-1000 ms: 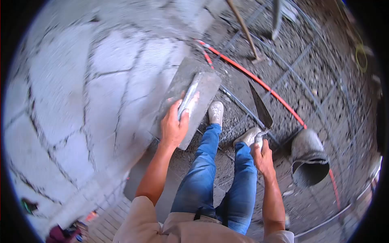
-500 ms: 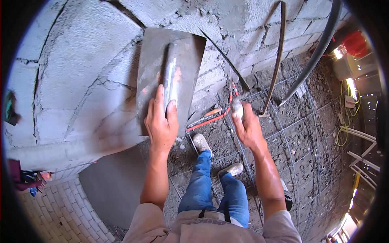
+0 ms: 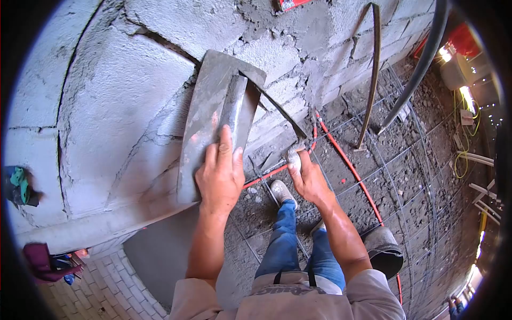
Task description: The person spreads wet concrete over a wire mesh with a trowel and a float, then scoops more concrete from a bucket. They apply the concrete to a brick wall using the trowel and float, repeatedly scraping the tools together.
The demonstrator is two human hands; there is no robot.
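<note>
1. Left grip: we are gripping the float (image 3: 207, 117) by its handle with the left hand (image 3: 220, 181), index finger lying along it.
2. Right grip: we are holding the trowel (image 3: 287, 116) with the right hand (image 3: 309, 181) closed around its pale handle.
3. Caution, float: we are gripping near the handle's lower end, so weight or a knock at the far end could, in our judgement, twist the plate.
4. Caution, trowel: we are pointing the blade across the float's upper edge; a wrist slip could make it catch there.
5. Position: the float is extending upward past the left fingers, tilted, its plate behind them. The trowel blade is reaching up and left from the right hand. We are unable to tell whether the tools are touching.
6. Surroundings: we are facing the block wall (image 3: 122, 96), its gap to the float unclear. Red pipes (image 3: 352, 166) are running near our shoe (image 3: 282, 192), a possible trip cause; a bucket (image 3: 380, 237) is lying rightward.
</note>
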